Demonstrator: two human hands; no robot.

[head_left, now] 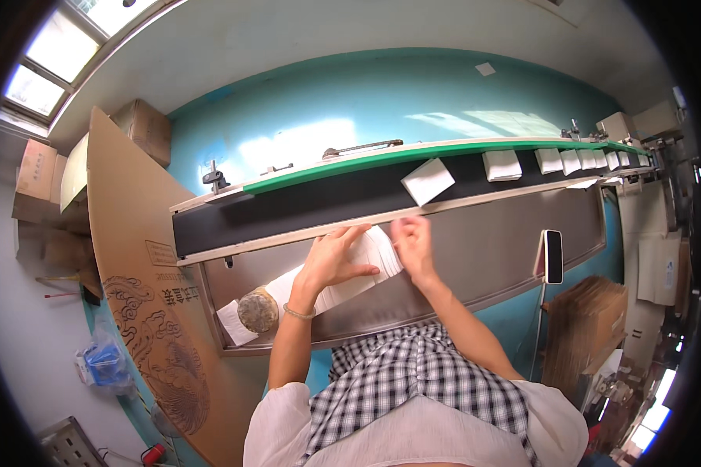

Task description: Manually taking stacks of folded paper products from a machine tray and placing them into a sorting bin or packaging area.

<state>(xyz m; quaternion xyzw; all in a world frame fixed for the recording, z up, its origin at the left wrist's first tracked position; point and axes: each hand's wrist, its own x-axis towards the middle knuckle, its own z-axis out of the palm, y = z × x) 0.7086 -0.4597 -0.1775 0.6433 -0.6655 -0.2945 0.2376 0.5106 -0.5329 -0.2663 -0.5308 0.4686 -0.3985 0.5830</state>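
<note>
Paper stack (350,272) under left hand (331,261) — fingers spread flat, right hand (413,241) fingers pinching its top edge.

Bare steel table (483,257) right of the hands — phone (552,256) standing at its far end, round cake (258,310) left — belt (304,204) open

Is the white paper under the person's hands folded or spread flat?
Cannot tell for sure. The left hand lies flat on the white paper, the right hand touches its far edge, and lines across it suggest folds or stacked sheets.
</note>
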